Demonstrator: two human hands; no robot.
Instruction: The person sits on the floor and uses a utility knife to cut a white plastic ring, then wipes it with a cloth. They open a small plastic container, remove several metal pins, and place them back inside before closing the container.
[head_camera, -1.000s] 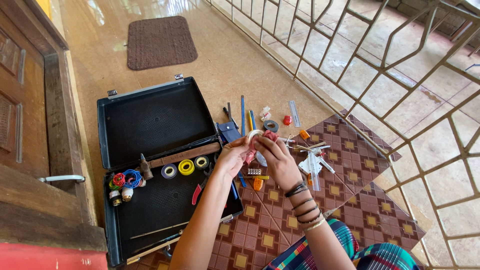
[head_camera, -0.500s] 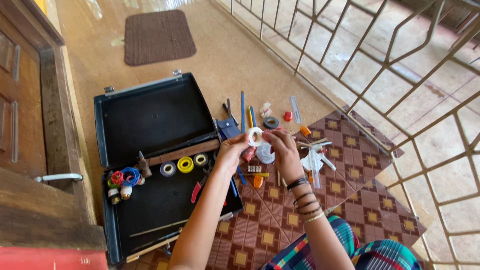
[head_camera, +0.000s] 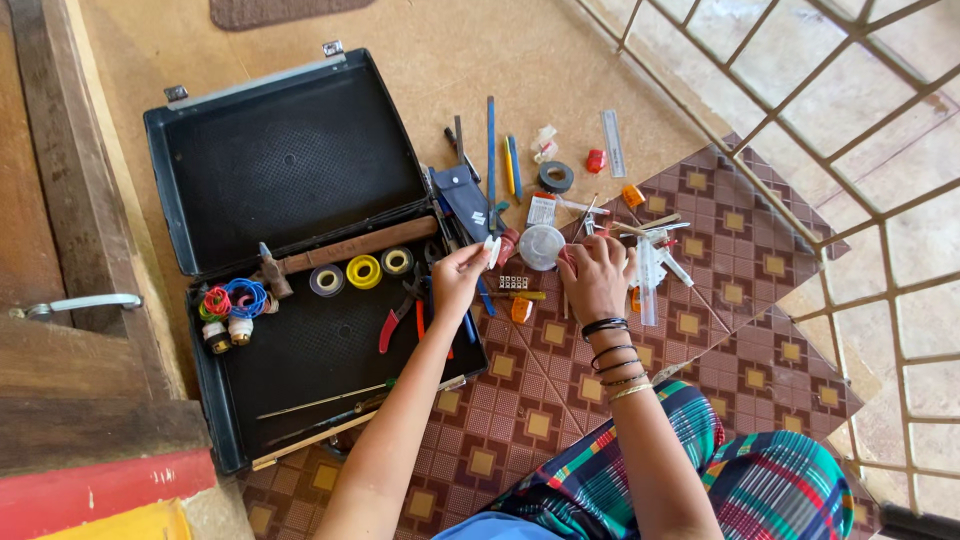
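My left hand (head_camera: 458, 280) pinches a small white piece (head_camera: 492, 249) between thumb and fingertips, just above the right edge of an open black tool case (head_camera: 170, 160). Palm down, my right hand (head_camera: 596, 278) has its fingers spread over small parts on the patterned floor mat (head_camera: 700, 330), its fingertips next to a round translucent disc (head_camera: 541, 247). It wears several bangles at the wrist. I cannot make out anything gripped in it.
The case holds a wooden-handled hammer (head_camera: 350, 247), three tape rolls (head_camera: 363, 271), red pliers (head_camera: 398, 318) and wire coils (head_camera: 232, 298). Pens, a clear ruler (head_camera: 613, 143), a black tape roll (head_camera: 555, 177) and small parts lie around. A metal railing (head_camera: 850, 150) runs on the right, a wooden door (head_camera: 60, 330) on the left.
Both hands were together holding up a white round thing. Now they are apart and lower; the disc lies on the floor and my left hand keeps a small white piece.
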